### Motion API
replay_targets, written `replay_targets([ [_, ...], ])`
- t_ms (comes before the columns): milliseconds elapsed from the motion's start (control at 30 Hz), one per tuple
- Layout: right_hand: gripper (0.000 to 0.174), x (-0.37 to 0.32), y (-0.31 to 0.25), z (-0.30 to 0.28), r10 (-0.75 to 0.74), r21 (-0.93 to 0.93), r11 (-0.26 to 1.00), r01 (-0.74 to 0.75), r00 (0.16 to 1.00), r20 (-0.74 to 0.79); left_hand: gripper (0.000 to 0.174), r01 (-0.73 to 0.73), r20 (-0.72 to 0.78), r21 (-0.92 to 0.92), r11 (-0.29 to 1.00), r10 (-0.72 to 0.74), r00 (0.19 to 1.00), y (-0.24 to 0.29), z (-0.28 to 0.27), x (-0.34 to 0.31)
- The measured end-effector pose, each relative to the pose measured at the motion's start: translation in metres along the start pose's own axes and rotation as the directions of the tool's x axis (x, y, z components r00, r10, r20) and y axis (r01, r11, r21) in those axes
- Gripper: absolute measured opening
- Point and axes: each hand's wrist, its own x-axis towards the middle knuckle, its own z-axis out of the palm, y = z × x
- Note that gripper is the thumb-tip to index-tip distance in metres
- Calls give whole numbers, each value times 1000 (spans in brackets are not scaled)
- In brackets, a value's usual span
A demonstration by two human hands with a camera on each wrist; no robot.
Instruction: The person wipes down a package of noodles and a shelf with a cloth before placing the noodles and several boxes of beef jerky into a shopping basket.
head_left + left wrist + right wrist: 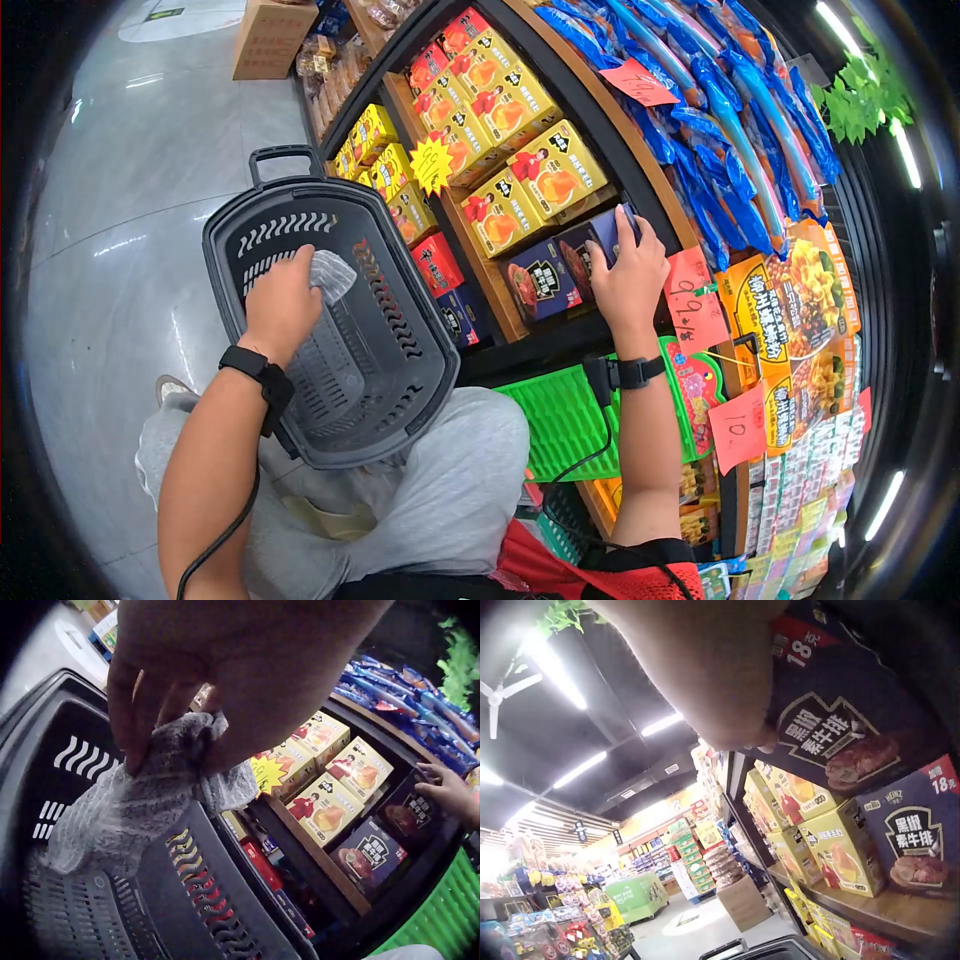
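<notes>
The left hand (283,305) lay inside the left half of the basket (420,340). Its fingers (146,705) were pinched on a grey cloth (332,275), which hung down into the basket. The basket sat tilted on the person's lap. Just right of the basket stood the shelf (487,280), carrying yellow boxes (557,168). Further right of the basket, the right hand (628,280) had its fingers (640,235) curled over a dark blue box (580,250) on the shelf, grasping it. A second dark box (540,282) stood on the side nearer the basket.
</notes>
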Motion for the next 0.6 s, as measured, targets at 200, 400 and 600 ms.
replay_targets([
  [200, 57, 1, 3, 12, -42, 24, 999, 43, 997, -62, 54, 10, 7, 12, 1000, -10, 1000, 3, 1, -1],
  [400, 34, -3, 3, 7, -77, -79, 995, 66, 985, -151, 50, -91, -115, 34, 995, 94, 989, -8, 10, -1],
  [600, 22, -4, 21, 17, -57, -61, 997, 47, 986, -159, 51, -91, -108, 37, 995, 95, 990, -5, 10, -2],
])
